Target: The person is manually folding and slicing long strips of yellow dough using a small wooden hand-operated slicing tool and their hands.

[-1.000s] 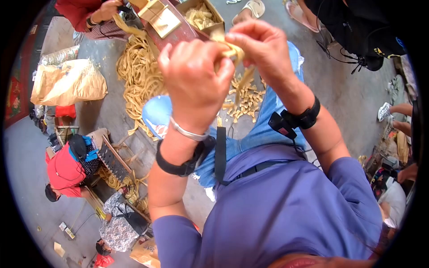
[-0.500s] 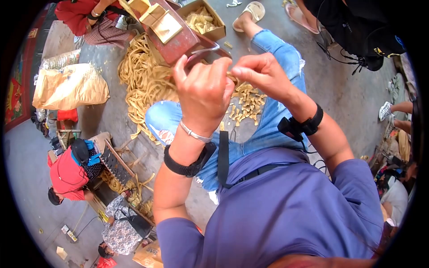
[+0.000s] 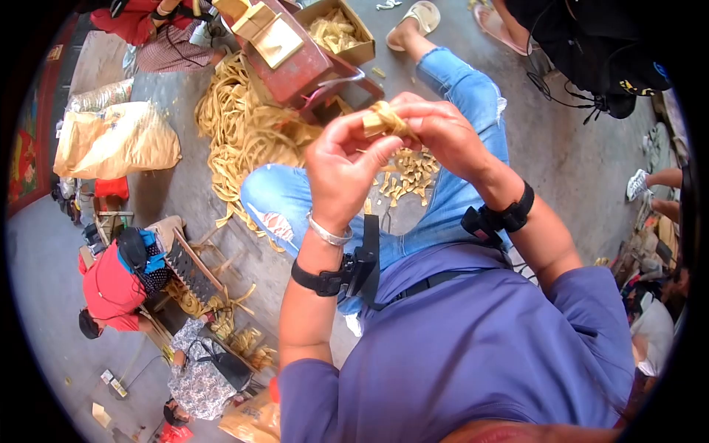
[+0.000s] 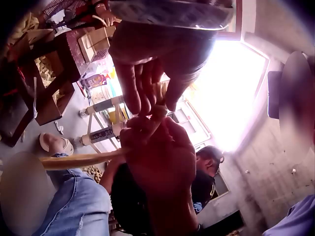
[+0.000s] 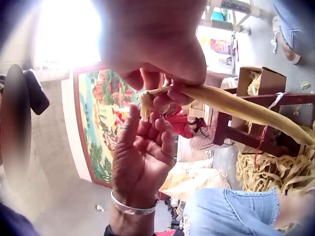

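Observation:
Both hands meet over the lap, at a knot in a long tan strip (image 3: 382, 120) of flat, pliable material. In the head view my left hand (image 3: 341, 159), with a silver bracelet at its wrist, pinches the short knotted end between thumb and fingers. My right hand (image 3: 452, 139) grips the strip just beside the knot. From the right hand the long tail of the strip (image 5: 246, 110) runs off to the right in the right wrist view. Below the hands, many small knotted pieces (image 3: 413, 173) lie on the floor between the knees.
A heap of loose tan strips (image 3: 229, 133) lies left of the red wooden bench (image 3: 295, 74), which carries a light wooden block (image 3: 269, 37). Behind the bench stands a cardboard box (image 3: 362, 52) of tan pieces. Other people sit at the left, near a brown paper sack (image 3: 114, 140).
The hands were raised and turned at the strip, drew slightly apart, then came together again lower down. The left hand has rotated, its fingers now around the knot, which shows between the hands.

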